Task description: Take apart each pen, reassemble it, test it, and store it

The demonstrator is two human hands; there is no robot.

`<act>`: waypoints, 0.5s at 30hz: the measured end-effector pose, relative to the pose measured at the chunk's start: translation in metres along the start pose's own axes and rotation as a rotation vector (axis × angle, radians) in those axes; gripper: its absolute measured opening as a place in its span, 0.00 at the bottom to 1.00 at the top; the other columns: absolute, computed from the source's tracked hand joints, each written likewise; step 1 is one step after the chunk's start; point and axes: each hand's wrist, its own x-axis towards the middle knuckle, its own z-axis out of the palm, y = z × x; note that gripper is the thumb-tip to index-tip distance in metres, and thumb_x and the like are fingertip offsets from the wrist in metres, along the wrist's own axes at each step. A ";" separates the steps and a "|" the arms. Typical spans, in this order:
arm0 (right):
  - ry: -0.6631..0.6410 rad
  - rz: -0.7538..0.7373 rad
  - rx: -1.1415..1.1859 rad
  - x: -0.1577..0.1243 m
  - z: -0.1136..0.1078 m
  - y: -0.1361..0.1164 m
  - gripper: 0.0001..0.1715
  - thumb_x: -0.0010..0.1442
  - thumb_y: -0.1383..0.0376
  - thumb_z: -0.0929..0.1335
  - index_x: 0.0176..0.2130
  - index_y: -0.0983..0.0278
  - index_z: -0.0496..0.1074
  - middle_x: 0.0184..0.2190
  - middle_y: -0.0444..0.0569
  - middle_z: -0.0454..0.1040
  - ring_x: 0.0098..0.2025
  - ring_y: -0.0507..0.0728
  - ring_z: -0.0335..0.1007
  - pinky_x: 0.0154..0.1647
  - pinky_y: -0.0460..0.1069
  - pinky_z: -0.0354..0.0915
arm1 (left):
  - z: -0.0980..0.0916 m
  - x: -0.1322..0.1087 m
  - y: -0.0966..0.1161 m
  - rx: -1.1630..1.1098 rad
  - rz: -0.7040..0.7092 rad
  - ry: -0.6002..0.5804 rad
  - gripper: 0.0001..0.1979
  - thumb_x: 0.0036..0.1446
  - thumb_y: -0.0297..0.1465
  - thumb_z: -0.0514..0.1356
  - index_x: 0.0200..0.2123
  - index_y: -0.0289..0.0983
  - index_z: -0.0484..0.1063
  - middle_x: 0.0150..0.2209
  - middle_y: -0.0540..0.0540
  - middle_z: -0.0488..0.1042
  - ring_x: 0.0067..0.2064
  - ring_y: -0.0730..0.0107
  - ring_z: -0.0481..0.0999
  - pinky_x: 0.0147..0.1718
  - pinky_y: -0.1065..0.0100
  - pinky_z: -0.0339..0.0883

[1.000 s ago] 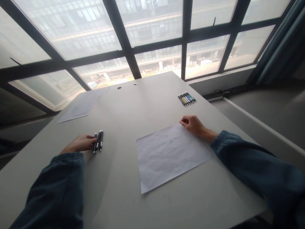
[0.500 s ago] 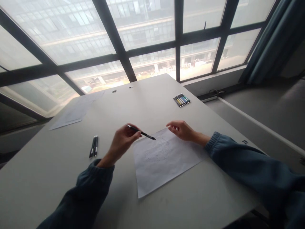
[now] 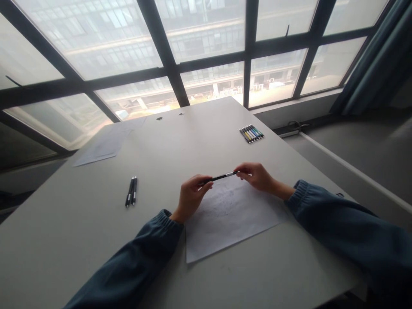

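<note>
Both hands are on the pen [image 3: 220, 177] now! It hangs over the sheet of paper [image 3: 231, 223], slightly slanted in view, its right end a touch higher. At its left end, the fingers of the left hand [image 3: 193, 194] are pinched closed around the barrel; at the other end, the fingers of the right hand [image 3: 255, 177] have the tip nipped tight, a short run of barrel showing between them.

Underneath, the sheet lies askew on the bench [image 3: 161, 150], faint grey marks across its middle, its near left corner pointing back toward the wearer, a broad strip of white bench between it and the near edge. Out left, two dark pens [image 3: 131, 192] lie side by side, well apart from the left hand and well in from the left edge, with elbow room all round. Up the far right, a neat row of pens [image 3: 251, 134] with coloured bands sits close to the right edge (tight quarters there!). Far left, more papers [image 3: 99, 148] hug the side edge, and the window [image 3: 206, 43] rises beyond the far end. The right sleeve [image 3: 334, 219] reaches in across the bench's right side.
</note>
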 end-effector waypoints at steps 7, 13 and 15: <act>0.117 -0.077 -0.022 -0.014 -0.006 -0.009 0.10 0.63 0.59 0.70 0.41 0.61 0.80 0.35 0.50 0.79 0.32 0.54 0.73 0.34 0.49 0.70 | -0.002 -0.001 -0.012 0.066 0.059 0.089 0.13 0.56 0.37 0.68 0.42 0.37 0.80 0.34 0.44 0.82 0.35 0.64 0.84 0.40 0.63 0.79; 0.206 -0.001 0.096 -0.012 -0.002 -0.005 0.16 0.59 0.55 0.73 0.42 0.63 0.80 0.32 0.49 0.78 0.30 0.53 0.74 0.30 0.48 0.71 | -0.004 0.001 -0.017 0.127 0.095 0.111 0.12 0.58 0.37 0.66 0.43 0.36 0.79 0.34 0.44 0.83 0.37 0.64 0.84 0.43 0.63 0.78; 0.247 0.026 0.170 -0.009 0.000 -0.003 0.17 0.57 0.56 0.75 0.41 0.65 0.78 0.30 0.48 0.79 0.29 0.54 0.75 0.29 0.48 0.72 | -0.004 0.002 -0.018 0.151 0.109 0.122 0.11 0.58 0.36 0.66 0.41 0.36 0.79 0.33 0.45 0.83 0.36 0.64 0.84 0.42 0.64 0.78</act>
